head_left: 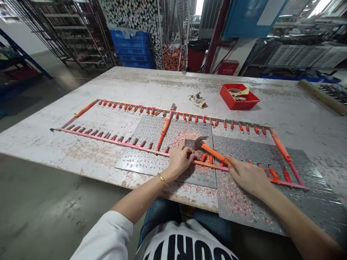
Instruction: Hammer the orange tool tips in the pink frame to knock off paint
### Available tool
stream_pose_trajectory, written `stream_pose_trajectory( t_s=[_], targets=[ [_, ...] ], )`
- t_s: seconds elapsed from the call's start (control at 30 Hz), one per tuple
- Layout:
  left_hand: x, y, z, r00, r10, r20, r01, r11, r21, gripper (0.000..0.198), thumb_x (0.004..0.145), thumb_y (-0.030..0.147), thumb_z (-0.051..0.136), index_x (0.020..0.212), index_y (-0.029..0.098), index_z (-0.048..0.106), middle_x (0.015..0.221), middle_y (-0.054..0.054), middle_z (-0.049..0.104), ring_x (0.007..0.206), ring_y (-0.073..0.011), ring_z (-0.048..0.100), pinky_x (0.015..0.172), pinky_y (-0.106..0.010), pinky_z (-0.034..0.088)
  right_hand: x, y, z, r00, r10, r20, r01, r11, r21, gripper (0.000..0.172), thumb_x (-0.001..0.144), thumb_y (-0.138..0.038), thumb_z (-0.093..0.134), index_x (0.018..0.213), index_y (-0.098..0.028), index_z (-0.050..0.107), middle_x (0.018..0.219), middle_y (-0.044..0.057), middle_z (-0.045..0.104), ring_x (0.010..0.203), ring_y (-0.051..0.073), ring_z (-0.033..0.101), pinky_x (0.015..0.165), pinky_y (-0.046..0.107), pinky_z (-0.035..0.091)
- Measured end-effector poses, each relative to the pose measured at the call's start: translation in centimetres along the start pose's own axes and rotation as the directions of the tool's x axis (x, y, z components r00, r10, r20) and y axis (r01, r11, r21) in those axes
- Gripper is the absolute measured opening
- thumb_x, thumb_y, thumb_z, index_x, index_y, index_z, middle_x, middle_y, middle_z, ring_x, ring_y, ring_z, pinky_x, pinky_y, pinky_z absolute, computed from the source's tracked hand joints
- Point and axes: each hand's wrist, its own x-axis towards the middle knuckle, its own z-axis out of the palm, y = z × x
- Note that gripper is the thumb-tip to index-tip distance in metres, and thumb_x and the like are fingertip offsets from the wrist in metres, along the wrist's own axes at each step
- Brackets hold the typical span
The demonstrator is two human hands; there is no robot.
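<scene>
- Shirt (187,240) and lap lie right under me, with the table (168,196) edge just beyond.
- Hammer (214,153): orange handle, claw head inside the frame (130,107), just above the lower rail (208,164).
- Right hand (248,177) closes around the handle's end, fingers curled, not spread.
- Left hand (179,160) lies curled on the rail beside the head; whether it pinches anything, I can't tell.
- Best control, I'd judge, comes from holding low on the handle, left fingers clear of the head.
- Orange pegs (203,157) sit under the head; pink shavings (187,139) litter the grey perforated sheets (141,159).
- Farther off – red tray (240,96), glove (197,100).
</scene>
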Motion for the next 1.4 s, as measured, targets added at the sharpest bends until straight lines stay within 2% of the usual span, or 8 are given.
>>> stream_pose_trajectory(
  t_s=[0.3,0.37,0.47,0.73,1.0,1.2,1.3,1.4],
  targets=[
    [0.3,0.6,0.9,0.999,-0.050,-0.017,0.051,0.998,0.044,0.015,0.094,0.030,0.065,0.084,0.021,0.070,0.092,-0.005,0.070,0.092,-0.0208,0.063,0.083,-0.034,0.047,0.3,0.4,-0.8,0.988,-0.017,-0.156,0.017,1.000,-0.003,0.044,0.106,-0.048,0.034,0.094,-0.023,0.068,0.084,0.003,0.075,0.064,0.019,0.066,0.055,0.030,0.027],
    [0.2,0.5,1.1,0.998,-0.052,-0.028,0.052,0.998,0.035,0.015,0.093,0.030,0.065,0.082,0.021,0.070,0.090,-0.005,0.070,0.091,-0.0208,0.062,0.082,-0.034,0.047,-0.2,0.8,-1.8,0.943,-0.033,-0.331,0.036,0.999,0.005,0.047,0.106,-0.051,0.033,0.092,-0.022,0.068,0.080,0.003,0.074,0.060,0.018,0.064,0.053,0.030,0.027],
    [0.1,0.4,1.2,0.998,-0.053,-0.041,0.054,0.998,0.030,0.016,0.093,0.029,0.065,0.080,0.021,0.069,0.089,-0.005,0.069,0.090,-0.0211,0.061,0.081,-0.035,0.046,-0.7,0.7,-2.3,0.820,-0.096,-0.565,0.145,0.988,0.043,0.044,0.107,-0.047,0.036,0.093,-0.020,0.069,0.080,0.004,0.073,0.062,0.016,0.065,0.055,0.028,0.034],
    [0.0,0.5,1.4,0.998,-0.042,-0.040,0.044,0.998,0.048,0.027,0.098,0.036,0.060,0.077,0.020,0.068,0.084,-0.006,0.067,0.087,-0.0220,0.061,0.079,-0.035,0.045,0.0,-0.8,1.2,0.878,-0.258,-0.403,0.193,0.962,-0.195,0.045,0.108,-0.037,0.033,0.088,-0.022,0.070,0.069,0.000,0.069,0.048,0.013,0.058,0.050,0.029,0.026],
    [0.3,1.0,1.1,0.998,-0.063,-0.003,0.064,0.996,0.060,0.020,0.093,0.029,0.064,0.075,0.020,0.065,0.084,-0.006,0.067,0.088,-0.0216,0.061,0.078,-0.034,0.043,-1.4,0.1,-2.5,0.708,-0.247,-0.662,0.208,0.968,-0.139,0.030,0.105,-0.035,0.048,0.107,-0.017,0.072,0.080,0.003,0.073,0.060,0.014,0.062,0.059,0.030,0.036],
    [0.2,0.9,1.5,0.998,-0.051,-0.022,0.052,0.997,0.064,0.024,0.095,0.035,0.063,0.077,0.021,0.065,0.083,-0.006,0.067,0.086,-0.0224,0.060,0.077,-0.035,0.043,-0.9,-0.1,1.1,0.868,-0.262,-0.422,0.195,0.961,-0.195,0.047,0.108,-0.039,0.033,0.092,-0.021,0.073,0.071,0.002,0.070,0.049,0.012,0.056,0.051,0.030,0.026],
    [0.2,1.0,1.4,0.999,-0.049,-0.015,0.050,0.997,0.066,0.024,0.095,0.035,0.062,0.075,0.021,0.065,0.082,-0.006,0.067,0.085,-0.0222,0.060,0.076,-0.035,0.043,-0.8,0.2,0.4,0.858,-0.278,-0.432,0.188,0.953,-0.238,0.043,0.108,-0.040,0.036,0.100,-0.021,0.075,0.073,0.002,0.071,0.051,0.013,0.057,0.053,0.031,0.027],
    [0.3,1.3,1.2,0.998,-0.061,-0.002,0.061,0.997,0.054,0.022,0.093,0.031,0.064,0.073,0.021,0.064,0.081,-0.005,0.067,0.085,-0.0217,0.060,0.077,-0.035,0.043,-1.2,0.3,-2.1,0.780,-0.304,-0.547,0.190,0.948,-0.256,0.036,0.107,-0.038,0.043,0.105,-0.021,0.075,0.075,0.001,0.072,0.056,0.014,0.060,0.058,0.031,0.034]
  ],
)
